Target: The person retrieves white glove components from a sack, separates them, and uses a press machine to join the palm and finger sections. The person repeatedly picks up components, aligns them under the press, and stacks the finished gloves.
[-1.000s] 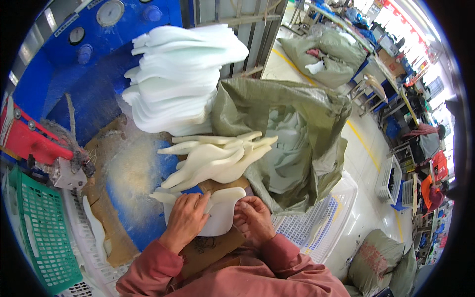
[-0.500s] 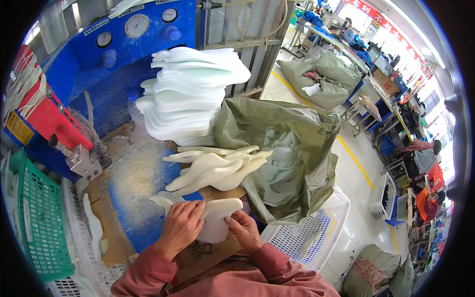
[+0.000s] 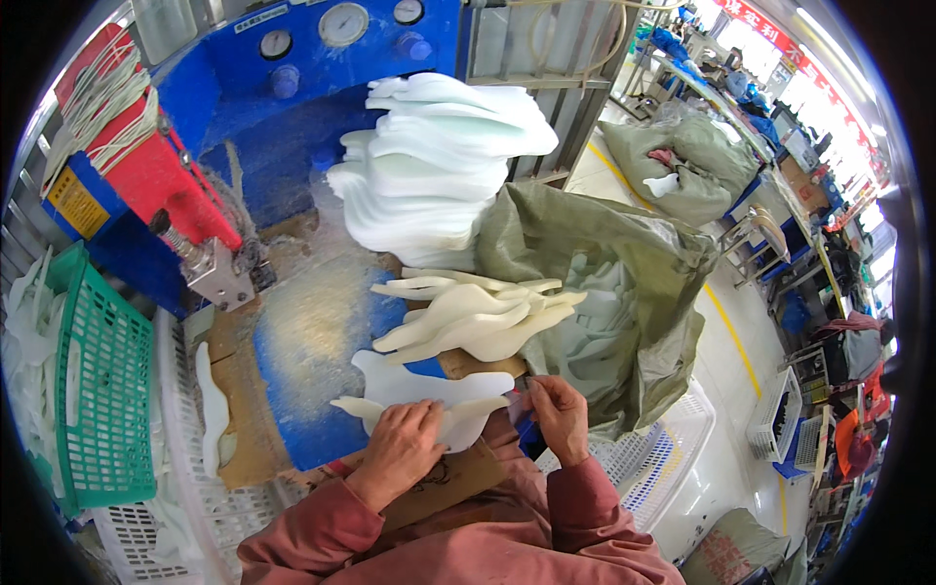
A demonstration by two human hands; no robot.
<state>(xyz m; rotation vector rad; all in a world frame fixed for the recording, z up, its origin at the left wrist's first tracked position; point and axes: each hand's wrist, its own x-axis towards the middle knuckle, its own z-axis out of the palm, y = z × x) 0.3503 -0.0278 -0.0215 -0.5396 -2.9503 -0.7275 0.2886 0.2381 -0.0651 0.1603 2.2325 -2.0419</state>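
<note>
My left hand (image 3: 402, 450) is closed on the near edge of a curved, insole-like foam pad (image 3: 468, 414), its thumb hidden beneath. A second white pad (image 3: 419, 378) lies flat just beyond it. At the pad's right end my right hand (image 3: 561, 421) makes a pinch; a thin translucent strip (image 3: 519, 402) shows at the fingertips, its kind unclear. Just past these is a loose pile of cream wavy pads (image 3: 473, 317). Behind that rises a tall stack of white pads (image 3: 439, 156).
An open olive woven sack (image 3: 673, 341) holding pads stands at right, by a white basket (image 3: 687, 444). On the left are a green basket (image 3: 107, 390) and a red machine arm (image 3: 146, 146). Pale dust (image 3: 322, 331) covers the blue work surface.
My right hand has moved off the pad to the right, pinching a thin strip. My left hand stays on the pad. Another white pad now shows flat beyond it. The view has shifted left.
</note>
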